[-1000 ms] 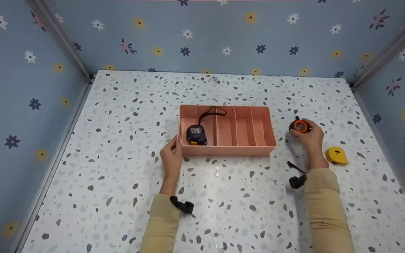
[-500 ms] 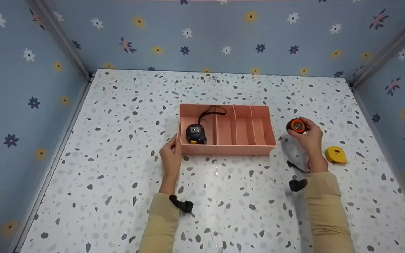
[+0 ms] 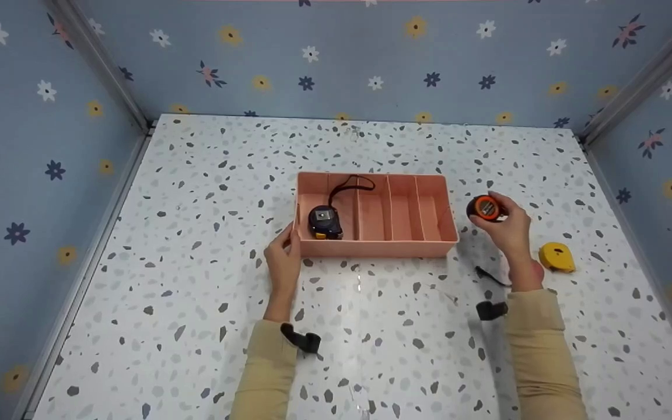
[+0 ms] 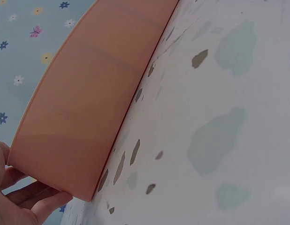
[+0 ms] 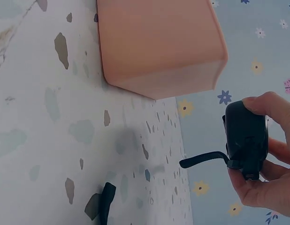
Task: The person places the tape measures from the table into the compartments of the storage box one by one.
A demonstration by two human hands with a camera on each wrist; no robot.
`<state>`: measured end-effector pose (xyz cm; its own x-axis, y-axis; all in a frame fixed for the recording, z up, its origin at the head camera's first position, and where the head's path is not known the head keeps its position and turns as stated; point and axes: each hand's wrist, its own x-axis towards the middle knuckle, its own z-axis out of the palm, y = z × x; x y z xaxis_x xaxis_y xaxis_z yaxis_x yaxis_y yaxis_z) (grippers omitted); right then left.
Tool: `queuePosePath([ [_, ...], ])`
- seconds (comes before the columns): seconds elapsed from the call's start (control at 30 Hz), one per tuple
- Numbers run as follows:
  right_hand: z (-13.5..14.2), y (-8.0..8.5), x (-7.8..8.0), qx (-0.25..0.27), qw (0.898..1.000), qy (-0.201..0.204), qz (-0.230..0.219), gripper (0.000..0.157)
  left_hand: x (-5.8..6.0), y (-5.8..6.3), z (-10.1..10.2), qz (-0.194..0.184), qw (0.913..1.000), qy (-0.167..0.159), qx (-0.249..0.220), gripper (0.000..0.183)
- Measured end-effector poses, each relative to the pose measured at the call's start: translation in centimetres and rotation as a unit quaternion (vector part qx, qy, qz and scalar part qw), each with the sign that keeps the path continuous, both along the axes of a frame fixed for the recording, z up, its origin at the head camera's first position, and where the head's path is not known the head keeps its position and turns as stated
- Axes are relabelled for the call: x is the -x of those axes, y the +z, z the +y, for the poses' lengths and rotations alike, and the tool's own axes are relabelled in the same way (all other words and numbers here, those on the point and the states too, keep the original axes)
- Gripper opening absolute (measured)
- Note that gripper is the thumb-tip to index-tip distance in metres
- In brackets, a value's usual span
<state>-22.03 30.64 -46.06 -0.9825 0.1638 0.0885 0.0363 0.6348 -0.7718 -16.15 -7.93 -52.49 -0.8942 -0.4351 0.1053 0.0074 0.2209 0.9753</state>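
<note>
My left hand [image 3: 283,262] holds the left end of a pink divided box [image 3: 377,249]; the left wrist view shows its fingers [image 4: 51,205] against the end wall, one digit up at the rim. A black tape measure [image 3: 324,221] with a silver label and yellow tab lies inside at the left, its wrist cord looping over a divider. To the right of the box, my right hand [image 3: 511,230] grips a black-and-orange tape measure [image 3: 486,207] between thumb and fingers, raised off the table. In the right wrist view a short black strap [image 5: 203,158] sticks out from its lower end.
A yellow tape measure [image 3: 556,256] lies on the speckled table [image 3: 394,350], right of my right forearm. Thin upright dividers [image 3: 390,210] split the box into several compartments. Flowered blue panels [image 3: 359,58] enclose the table at the back and both sides.
My right hand has lifted the black-and-orange tape measure and carried it slightly left, closer to the box. The left hand, box and other tape measures stay where they were.
</note>
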Motion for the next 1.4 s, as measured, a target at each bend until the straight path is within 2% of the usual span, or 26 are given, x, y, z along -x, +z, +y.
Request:
queuePosePath([
  [0.23, -0.9, 0.4, -0.3, -0.004, 0.999, 0.013, 0.029, 0.060, 0.1, 0.0, 0.0, 0.008, 1.0000, 0.004, 0.000, 0.029],
  [0.53, -2.0, 1.0, -0.9, -0.013, 0.998, 0.043, 0.049, 0.058, 0.1, 0.0, 0.0, -0.005, 1.0000, 0.002, -0.001, 0.030],
  [0.93, -4.2, 1.5, -1.5, 0.007, 0.991, 0.093, 0.096, 0.057, 0.1, -0.1, 0.0, -0.003, 1.0000, 0.005, -0.007, 0.029],
  [1.2, -5.7, 1.7, -2.0, 0.033, 0.988, 0.115, 0.098, 0.058, 0.0, -0.2, 0.0, 0.020, 0.9998, 0.008, 0.000, 0.028],
  [1.4, -8.2, 4.0, -3.6, 0.034, 0.987, 0.121, 0.102, 0.056, 0.0, -0.1, -0.1, 0.011, 0.9999, 0.007, 0.004, 0.029],
])
